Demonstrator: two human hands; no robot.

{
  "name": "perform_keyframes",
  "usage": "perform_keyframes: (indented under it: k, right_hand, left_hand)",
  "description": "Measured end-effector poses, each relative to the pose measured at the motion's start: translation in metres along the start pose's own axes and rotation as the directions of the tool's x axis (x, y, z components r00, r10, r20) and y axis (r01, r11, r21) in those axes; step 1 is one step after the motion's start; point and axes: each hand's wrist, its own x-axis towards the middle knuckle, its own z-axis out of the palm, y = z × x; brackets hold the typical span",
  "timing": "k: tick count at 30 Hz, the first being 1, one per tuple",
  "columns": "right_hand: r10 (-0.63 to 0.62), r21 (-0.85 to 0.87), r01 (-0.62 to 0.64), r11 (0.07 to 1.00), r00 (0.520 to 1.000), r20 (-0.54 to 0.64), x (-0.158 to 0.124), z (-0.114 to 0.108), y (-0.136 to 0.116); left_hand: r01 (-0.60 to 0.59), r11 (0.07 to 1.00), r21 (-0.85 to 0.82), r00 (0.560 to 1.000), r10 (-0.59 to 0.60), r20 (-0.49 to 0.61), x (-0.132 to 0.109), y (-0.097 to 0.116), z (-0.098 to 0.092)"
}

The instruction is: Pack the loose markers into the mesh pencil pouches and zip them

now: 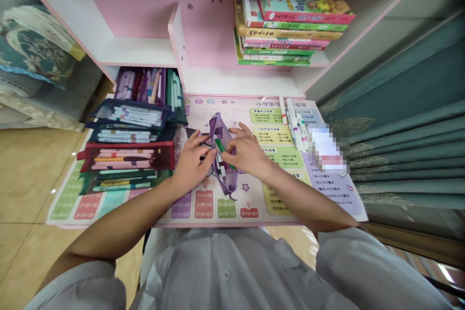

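Observation:
A purple mesh pencil pouch [229,185] lies unzipped on the desk mat in front of me, with several white-bodied markers [220,163] inside. My left hand [194,157] grips the pouch's left edge, thumb at the opening. At the opening, the fingers of my right hand [245,150] are pinched on a green marker [220,144], whose middle they partly cover. How far that marker sits inside the pouch is hard to make out.
Mesh pouches filled with pens [127,157] are piled on the left. Loose white markers [296,126] lie at right beside a blurred-out phone-like object [327,150]. Behind, a pink-and-white shelf [232,88] holds stacked books [290,34]. A green curtain [410,121] hangs at the right.

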Motion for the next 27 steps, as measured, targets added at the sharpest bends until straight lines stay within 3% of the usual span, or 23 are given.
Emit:
perform_keyframes:
  k: [7,17,19,22,25,27]
  right_hand:
    - [0.015,-0.055,-0.012,0.998,0.998,0.060,0.002,0.013,-0.005]
    - [0.029,-0.071,-0.023,0.997,0.996,0.086,0.004,0.013,-0.002]
    - [0.013,-0.016,-0.013,1.000,1.000,0.021,0.005,0.007,0.001]
    - [0.013,0.054,-0.002,0.999,0.977,-0.213,0.014,-0.012,0.016]
    - [0.088,0.016,-0.090,0.996,0.890,-0.447,0.029,-0.038,0.048]
    - [0.205,-0.040,-0.271,0.962,0.811,-0.548,0.039,-0.053,0.077]
  left_hand:
    - [0.018,1.000,0.008,1.000,-0.018,0.002,0.000,0.000,0.000]
    - [0.035,0.999,0.014,0.999,-0.035,0.003,-0.001,-0.001,0.001]
    - [0.034,0.999,0.008,0.999,-0.034,0.008,0.000,0.000,0.001]
    - [0.037,0.999,0.000,0.999,-0.037,0.012,0.000,0.001,0.000]
    - [0.041,0.999,-0.002,0.999,-0.041,0.003,0.000,0.002,0.000]
    - [0.039,0.999,-0.005,0.999,-0.039,-0.001,-0.001,0.001,0.000]
